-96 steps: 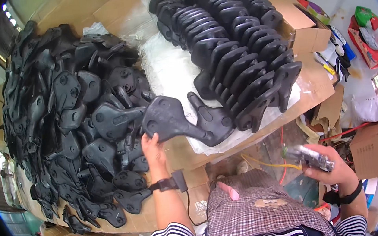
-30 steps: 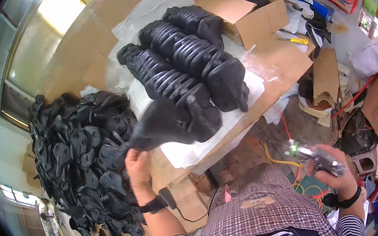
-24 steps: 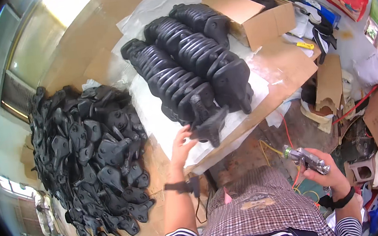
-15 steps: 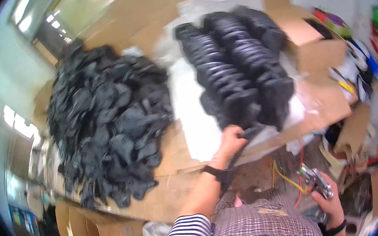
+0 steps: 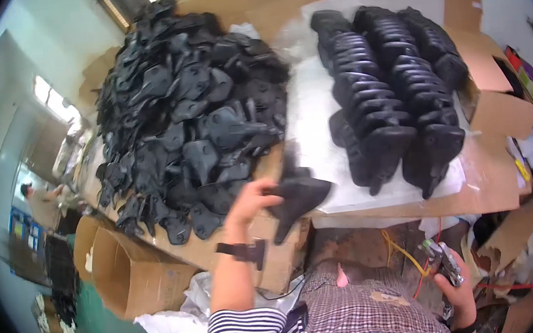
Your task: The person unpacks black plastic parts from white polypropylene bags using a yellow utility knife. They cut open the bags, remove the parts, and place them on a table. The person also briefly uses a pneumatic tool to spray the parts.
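My left hand (image 5: 249,202) is closed on the edge of a black moulded part (image 5: 301,197), a flat piece with a narrow pointed end, slightly blurred. It hangs over the table's front edge, between a large heap of similar black parts (image 5: 197,102) on the left and stacked rows of them (image 5: 374,105) on the right. Low at the right, my right hand (image 5: 457,286) is wrapped around a silvery metal hand tool (image 5: 446,261); a hose runs close by it. The tool's exact kind is unclear.
Cardboard (image 5: 248,1) covers the table, with a white sheet (image 5: 313,115) under the rows. An open cardboard box (image 5: 137,273) stands below the table at left. Yellow hose (image 5: 402,253) hangs near the front edge. Clutter and cardboard lie at right. Another person (image 5: 40,202) is far left.
My left hand has moved left from the front end of the stacked rows towards the heap and now holds a black part. The view has shifted left; my right hand still grips the tool.
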### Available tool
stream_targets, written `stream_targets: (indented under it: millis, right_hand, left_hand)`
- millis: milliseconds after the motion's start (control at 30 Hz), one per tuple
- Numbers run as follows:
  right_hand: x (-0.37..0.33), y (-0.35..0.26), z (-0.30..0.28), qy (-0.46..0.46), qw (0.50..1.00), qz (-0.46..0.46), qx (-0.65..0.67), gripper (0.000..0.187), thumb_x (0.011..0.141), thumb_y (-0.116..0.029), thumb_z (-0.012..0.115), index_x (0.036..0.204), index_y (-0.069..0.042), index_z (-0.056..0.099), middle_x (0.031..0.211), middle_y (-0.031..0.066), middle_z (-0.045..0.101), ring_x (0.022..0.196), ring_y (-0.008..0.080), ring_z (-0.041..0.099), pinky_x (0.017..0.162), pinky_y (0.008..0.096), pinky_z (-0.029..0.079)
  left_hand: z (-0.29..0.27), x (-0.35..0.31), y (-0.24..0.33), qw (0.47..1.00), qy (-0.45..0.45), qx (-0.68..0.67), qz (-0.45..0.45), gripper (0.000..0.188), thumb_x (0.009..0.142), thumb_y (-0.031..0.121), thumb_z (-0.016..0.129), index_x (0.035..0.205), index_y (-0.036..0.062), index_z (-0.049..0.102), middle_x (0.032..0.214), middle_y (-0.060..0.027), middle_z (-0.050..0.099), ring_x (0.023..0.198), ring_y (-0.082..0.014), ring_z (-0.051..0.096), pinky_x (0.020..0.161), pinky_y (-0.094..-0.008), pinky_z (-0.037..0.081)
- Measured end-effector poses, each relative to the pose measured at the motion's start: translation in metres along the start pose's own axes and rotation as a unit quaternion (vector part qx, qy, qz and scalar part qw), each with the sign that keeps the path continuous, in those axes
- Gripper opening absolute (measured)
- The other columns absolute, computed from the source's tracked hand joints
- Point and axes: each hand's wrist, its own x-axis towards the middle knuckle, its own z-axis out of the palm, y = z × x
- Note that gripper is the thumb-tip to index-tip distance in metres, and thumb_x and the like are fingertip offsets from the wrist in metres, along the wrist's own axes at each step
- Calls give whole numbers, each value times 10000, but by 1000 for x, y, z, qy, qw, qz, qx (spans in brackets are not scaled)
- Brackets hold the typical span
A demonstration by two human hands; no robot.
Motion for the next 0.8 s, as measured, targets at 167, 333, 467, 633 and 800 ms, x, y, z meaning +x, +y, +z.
stream_targets:
  millis: [167, 333, 467, 633, 800]
  right_hand:
    - [0, -27, 5, -4, 1000, 10, 12, 607, 739, -164, 716, 1255, 22, 456, 863, 47, 611, 791, 111, 580, 738, 275, 479]
    - [-10, -33, -8, 15, 996, 2, -91, 536, 750, -164, 720, 1211, 17, 515, 820, 43, 610, 762, 102, 572, 691, 259, 470]
    - [-33, -45, -13, 120, 992, -37, 17, 610, 749, -242, 728, 1244, 14, 480, 829, 69, 614, 737, 137, 583, 668, 285, 488]
    - [-54, -59, -7, 151, 982, -81, 85, 647, 742, -256, 739, 1266, 2, 461, 934, 104, 602, 754, 168, 591, 676, 319, 506]
    - [-54, -14, -18, 71, 997, 31, -19, 621, 754, -178, 733, 1270, 28, 456, 909, 72, 611, 784, 127, 588, 704, 282, 490]
  left_hand:
    - [-110, -5, -65, 803, 555, 204, 76, 366, 747, 61, 674, 1092, -25, 590, 1032, -125, 633, 956, -205, 595, 847, -311, 464]
    - [1, 58, -21, 938, 294, 136, 122, 335, 756, 6, 638, 1089, 3, 601, 983, -88, 645, 885, -162, 607, 793, -290, 487]
    - [125, 108, -10, 980, 109, 67, 152, 437, 726, 14, 675, 1148, 10, 561, 1061, -94, 622, 883, -161, 602, 770, -289, 498]
    - [205, 132, 16, 925, 208, 189, 255, 393, 700, 30, 676, 1076, -11, 568, 955, -99, 623, 833, -170, 584, 766, -292, 474]
    - [212, 126, 33, 987, 24, -102, 124, 241, 673, -46, 642, 900, 25, 600, 803, -9, 594, 767, -104, 550, 692, -244, 451]
